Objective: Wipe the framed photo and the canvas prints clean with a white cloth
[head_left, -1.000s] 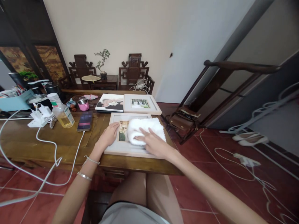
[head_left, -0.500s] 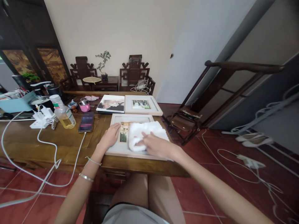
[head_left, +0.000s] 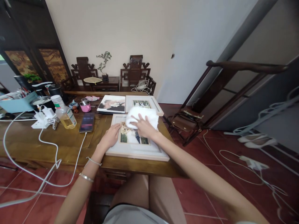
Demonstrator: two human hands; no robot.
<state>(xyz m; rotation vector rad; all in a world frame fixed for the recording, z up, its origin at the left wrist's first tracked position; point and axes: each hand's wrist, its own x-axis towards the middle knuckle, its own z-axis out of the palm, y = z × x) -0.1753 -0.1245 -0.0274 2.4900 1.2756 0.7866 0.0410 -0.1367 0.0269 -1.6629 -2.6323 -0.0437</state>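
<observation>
Cloth (head_left: 149,115) across far edge of picture frame (head_left: 130,151) | right hand (head_left: 145,128) spread on cloth, clutching or not I can't tell | left hand (head_left: 110,137) unclenched on frame's left side

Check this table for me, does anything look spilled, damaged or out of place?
I see nothing spilled or damaged. The untidy bit is the white cables: they droop past the front edge of the table and could snag. The bottle looks tilted, perhaps from lens distortion.
</observation>
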